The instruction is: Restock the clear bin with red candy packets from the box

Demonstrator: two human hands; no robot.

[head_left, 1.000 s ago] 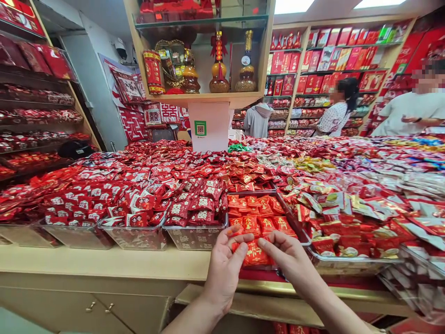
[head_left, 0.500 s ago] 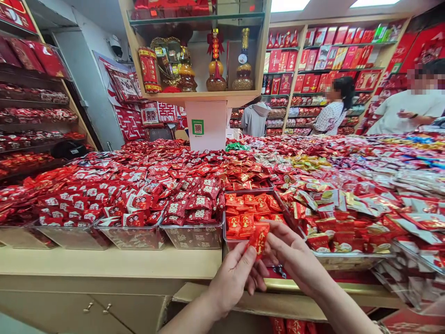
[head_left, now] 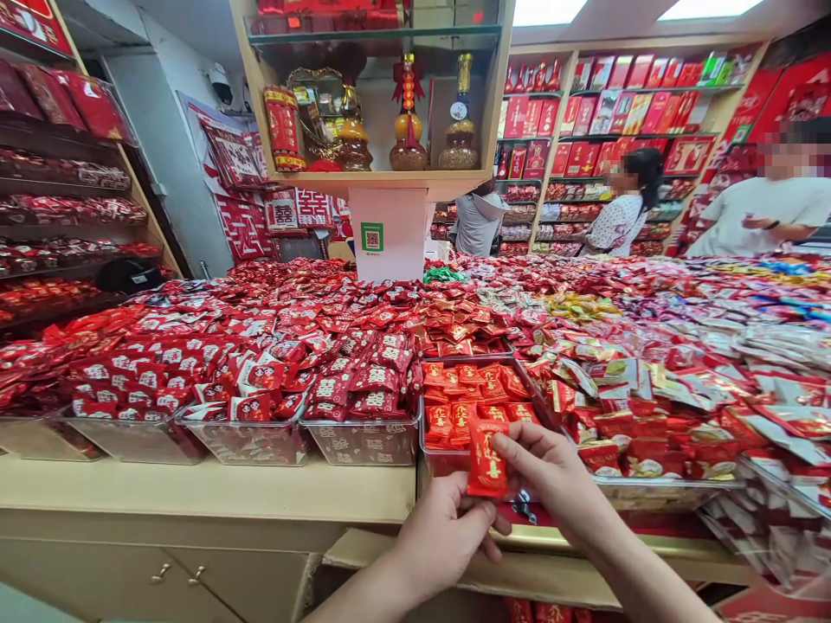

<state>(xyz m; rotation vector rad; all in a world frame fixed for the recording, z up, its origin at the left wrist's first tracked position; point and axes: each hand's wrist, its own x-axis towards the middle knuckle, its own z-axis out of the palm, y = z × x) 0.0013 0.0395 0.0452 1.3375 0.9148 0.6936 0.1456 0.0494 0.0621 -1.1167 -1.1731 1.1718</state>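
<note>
1. Your right hand's (head_left: 551, 463) grip pinches one red packet (head_left: 486, 472) by its right edge, thumb in front.
2. Your left hand (head_left: 445, 532) sits at the packet's lower end, fingers drawn in; I cannot tell whether that grip pinches it too.
3. This one is out in the open, apparently unopened.
4. Just beyond both grips, the clear bin (head_left: 443, 464) holds matching packets (head_left: 440, 421) in rows.

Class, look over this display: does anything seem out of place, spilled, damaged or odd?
One thing: a small dark, shiny object near the front of the clear tray, below the red packet in the right hand. It looks odd because it resembles none of the packets around it; its identity is unclear. No spill shows.
</note>
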